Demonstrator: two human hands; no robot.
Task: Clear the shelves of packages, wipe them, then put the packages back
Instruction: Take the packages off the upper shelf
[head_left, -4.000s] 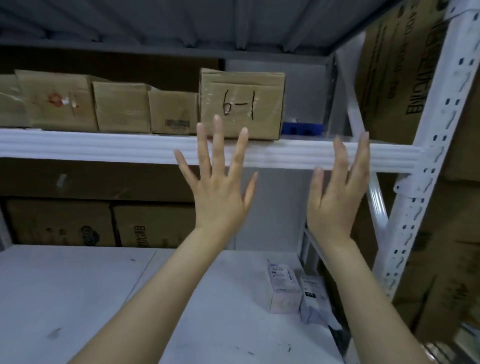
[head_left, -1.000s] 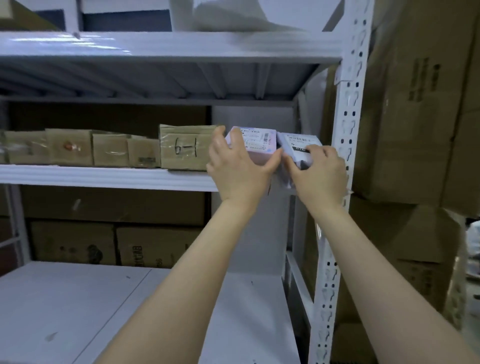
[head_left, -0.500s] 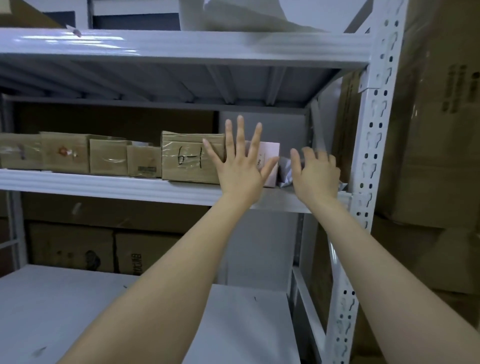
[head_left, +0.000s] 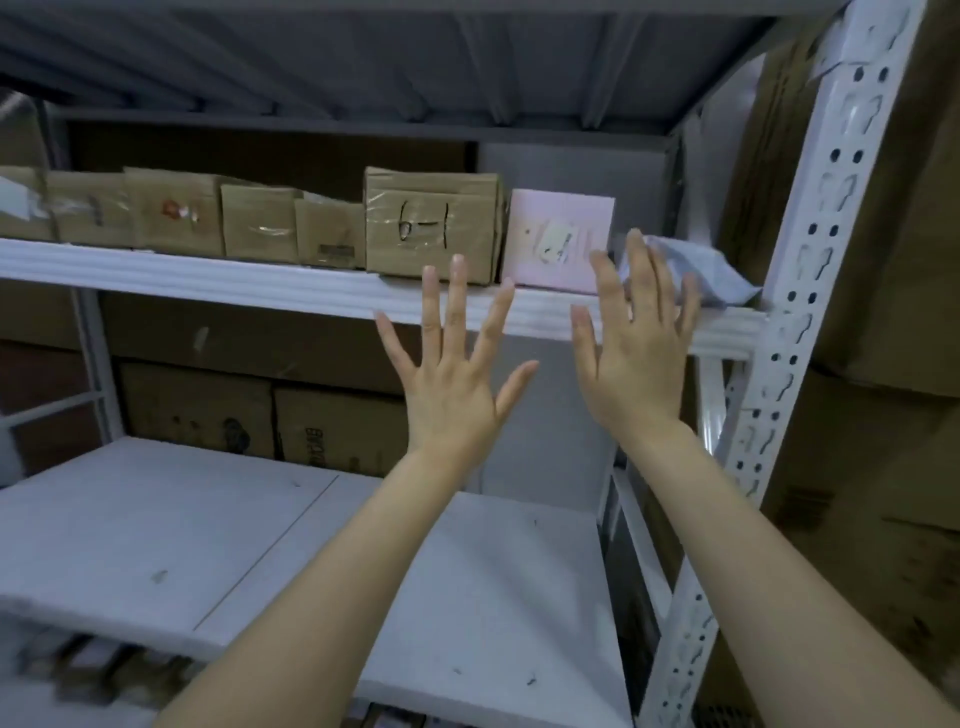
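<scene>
On the upper white shelf (head_left: 208, 280) stand several brown cardboard boxes, the rightmost marked "6-1" (head_left: 431, 228). A pale pink box (head_left: 558, 239) stands right of it, and a crumpled grey plastic package (head_left: 711, 273) lies at the shelf's right end. My left hand (head_left: 452, 384) is raised in front of the shelf edge with fingers spread, holding nothing. My right hand (head_left: 636, 358) is also up with straight fingers, empty, its fingertips overlapping the grey package in view. The lower white shelf (head_left: 260, 561) is bare.
A white perforated upright post (head_left: 795, 332) frames the rack on the right. Large cardboard cartons (head_left: 893, 415) stand beyond it, and more cartons (head_left: 249, 426) sit behind the lower shelf. Another shelf deck hangs overhead.
One second ago my hands set the pink box and grey package on the upper shelf. They have since let go and drawn back and down, fingers spread.
</scene>
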